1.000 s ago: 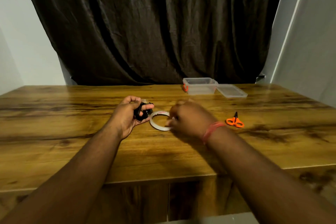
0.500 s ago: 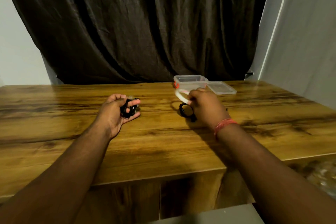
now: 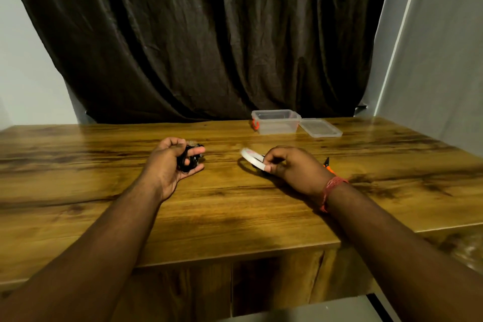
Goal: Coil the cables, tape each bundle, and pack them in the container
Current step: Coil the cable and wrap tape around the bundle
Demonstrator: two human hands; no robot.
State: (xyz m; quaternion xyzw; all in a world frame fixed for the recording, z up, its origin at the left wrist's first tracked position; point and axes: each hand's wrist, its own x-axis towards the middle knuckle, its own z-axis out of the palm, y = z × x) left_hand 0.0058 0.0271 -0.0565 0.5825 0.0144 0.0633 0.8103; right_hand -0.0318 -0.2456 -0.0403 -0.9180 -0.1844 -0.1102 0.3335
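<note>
Over the wooden surface [image 3: 235, 206], well short of the open container [image 3: 275, 121], the left hand [image 3: 167, 165] curls its fingers round the coiled cable [image 3: 188, 161] while the right hand [image 3: 290, 167] pinches the tape roll [image 3: 252, 159]; loosening the left grip would likely let the coil spring apart before taping.

Non-task surroundings: wooden table, dark curtain, pale walls.

A wooden table [image 3: 235, 206] with a glossy finish, strong dark grain streaks and a straight front edge fills the lower half of the view; below that edge, wooden panels [image 3: 274, 285] of the same tone show vertical seams. Behind the table a dark brown curtain [image 3: 209, 42] hangs in heavy folds, its lower hem meeting the table's far edge. A pale wall [image 3: 28, 81] shows left of the curtain, and a lighter wall panel [image 3: 433, 55] with a white vertical trim [image 3: 403, 21] stands to its right. A grey strip of floor [image 3: 313, 312] lies at the bottom edge.
</note>
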